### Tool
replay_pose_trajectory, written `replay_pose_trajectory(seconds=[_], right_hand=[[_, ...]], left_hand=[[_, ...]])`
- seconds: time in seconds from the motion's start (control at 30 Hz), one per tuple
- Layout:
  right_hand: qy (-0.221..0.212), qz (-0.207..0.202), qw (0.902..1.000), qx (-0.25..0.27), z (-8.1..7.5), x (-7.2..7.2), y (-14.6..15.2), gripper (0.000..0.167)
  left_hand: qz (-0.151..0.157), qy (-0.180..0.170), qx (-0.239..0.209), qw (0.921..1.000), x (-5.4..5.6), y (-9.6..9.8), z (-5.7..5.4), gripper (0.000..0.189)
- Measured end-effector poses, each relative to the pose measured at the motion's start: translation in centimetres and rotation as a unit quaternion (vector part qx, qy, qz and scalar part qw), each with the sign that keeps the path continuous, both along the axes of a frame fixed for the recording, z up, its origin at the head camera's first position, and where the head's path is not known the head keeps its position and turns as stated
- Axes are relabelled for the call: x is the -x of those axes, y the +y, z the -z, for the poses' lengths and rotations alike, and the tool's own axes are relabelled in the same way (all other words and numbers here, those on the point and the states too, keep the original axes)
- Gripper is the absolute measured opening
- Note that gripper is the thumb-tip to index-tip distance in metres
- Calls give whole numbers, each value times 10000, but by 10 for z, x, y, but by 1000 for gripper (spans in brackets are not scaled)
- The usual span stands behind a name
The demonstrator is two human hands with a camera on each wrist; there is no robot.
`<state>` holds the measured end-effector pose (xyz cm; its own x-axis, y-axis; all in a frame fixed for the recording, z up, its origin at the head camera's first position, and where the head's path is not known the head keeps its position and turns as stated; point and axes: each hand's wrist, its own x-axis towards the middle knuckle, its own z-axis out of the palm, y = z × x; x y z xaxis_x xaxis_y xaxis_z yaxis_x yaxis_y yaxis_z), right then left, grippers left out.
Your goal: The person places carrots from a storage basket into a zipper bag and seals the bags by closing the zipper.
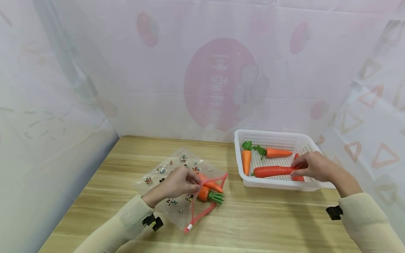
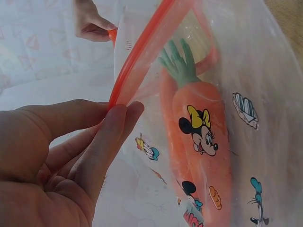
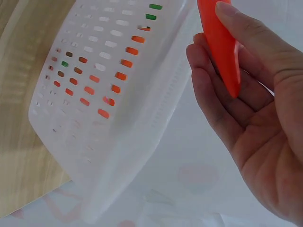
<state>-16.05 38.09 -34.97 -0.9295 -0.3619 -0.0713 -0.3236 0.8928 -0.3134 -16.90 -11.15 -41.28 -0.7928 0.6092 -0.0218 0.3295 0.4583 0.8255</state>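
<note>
My left hand (image 1: 180, 182) pinches the red zip edge of a clear cartoon-print zip bag (image 1: 171, 168) between thumb and fingers. The bag's mouth gapes toward the right. Inside lie an orange carrot (image 2: 203, 142) with a green top and a second, redder carrot (image 1: 213, 186) beside it. Over the white basket (image 1: 284, 186), my right hand (image 1: 319, 170) holds a long red carrot (image 1: 272, 171) by its tapered end, a short green stub at the far end. Thumb and fingers pinch it in the right wrist view, where its thick end is cut off.
Two orange carrots with green tops, one upright at the left (image 1: 246, 161) and one lying across the back (image 1: 278, 153), are in the basket. Another red piece (image 1: 298, 178) is partly hidden under the held carrot. Printed curtains (image 1: 158, 70) enclose the wooden table (image 1: 253, 225).
</note>
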Motion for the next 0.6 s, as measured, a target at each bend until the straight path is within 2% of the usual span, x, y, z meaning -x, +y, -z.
replay_pose_trajectory(seconds=[0.6], right_hand=[[103,-64,9998,131,-23,-4,-6,16]], left_hand=[[45,16,-45,10000,0,0,1,11]])
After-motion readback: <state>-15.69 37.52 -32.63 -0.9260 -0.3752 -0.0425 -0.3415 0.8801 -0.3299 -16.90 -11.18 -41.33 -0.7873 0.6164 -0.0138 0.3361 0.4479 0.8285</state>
